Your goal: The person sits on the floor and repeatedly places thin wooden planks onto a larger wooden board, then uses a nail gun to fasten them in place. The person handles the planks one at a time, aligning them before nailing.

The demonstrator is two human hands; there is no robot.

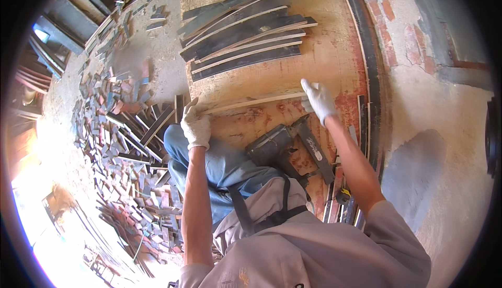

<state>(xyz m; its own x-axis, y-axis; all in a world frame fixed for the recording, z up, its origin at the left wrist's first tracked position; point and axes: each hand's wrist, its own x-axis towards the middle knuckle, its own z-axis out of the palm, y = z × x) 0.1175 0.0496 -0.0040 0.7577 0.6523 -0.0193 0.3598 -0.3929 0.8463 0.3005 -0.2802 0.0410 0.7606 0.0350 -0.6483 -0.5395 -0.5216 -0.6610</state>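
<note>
A thin pale wooden strip [256, 101] lies crosswise over the wooden work board [329, 53] in front of me. My left hand [196, 127], in a white work glove, is closed round the strip's left end. At the other end, my right hand [319, 101], gloved too, grips the strip with its fingers partly turned from view. Nearer to me, between my arms, a dark nail gun [277, 142] lies on the board beside my bent leg. Beyond the strip, several dark-faced wooden strips [246, 60] with pale edges lie in a loose row.
Many small wood offcuts [112, 131] are heaped on the floor to the left, with longer dark strips [157, 126] among them. A long dark board [368, 47] runs along the right edge. A yellow-and-black tape measure [343, 196] rests under my right arm. The plastered wall [418, 100] stands at right.
</note>
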